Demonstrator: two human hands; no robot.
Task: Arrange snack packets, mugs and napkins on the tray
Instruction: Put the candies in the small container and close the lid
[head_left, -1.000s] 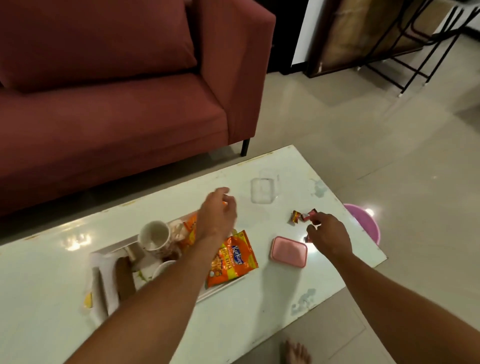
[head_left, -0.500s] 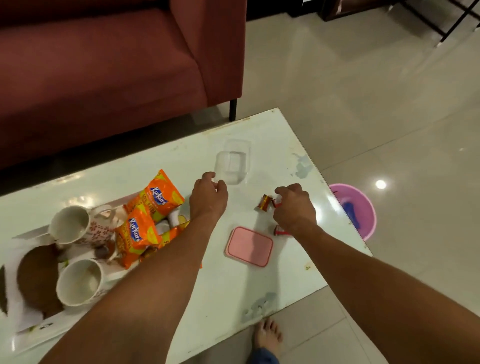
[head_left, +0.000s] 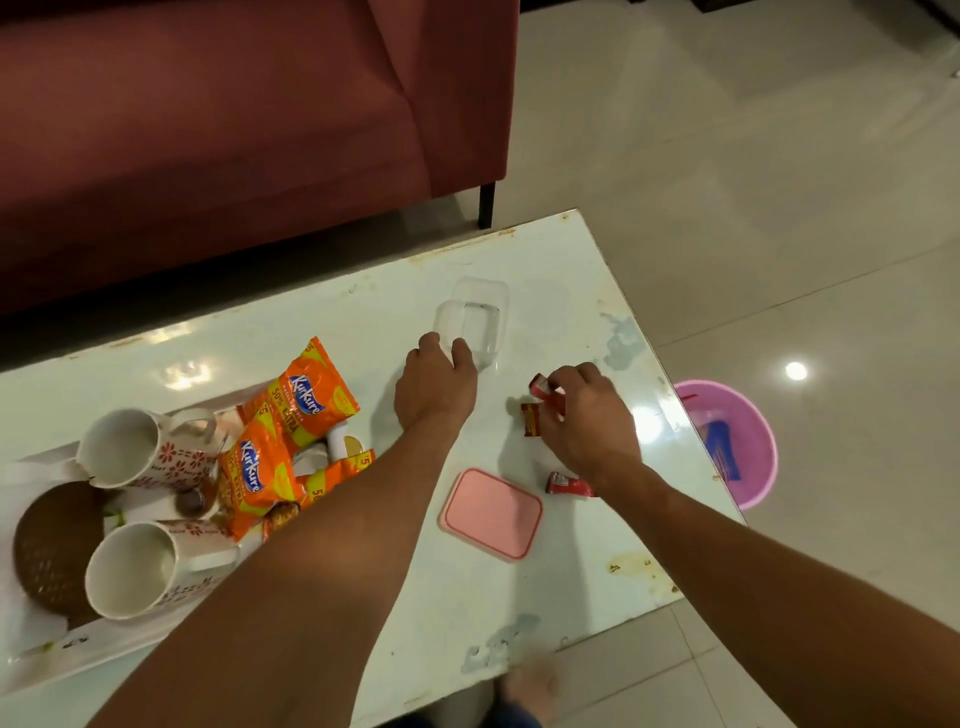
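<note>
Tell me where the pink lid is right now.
In the head view, the pink lid lies flat on the white table, right of the tray, between the two forearms, with a small red sachet just beyond its right corner.

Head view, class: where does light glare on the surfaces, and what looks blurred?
Head view: bright glare spots sit on the glossy table left of the orange snack packets and beside the right hand; a lamp reflection shines on the floor tiles; the foot at the bottom edge is blurred.

orange snack packets (head_left: 291, 415), pink lid (head_left: 491, 513), maroon sofa (head_left: 234, 130)
</note>
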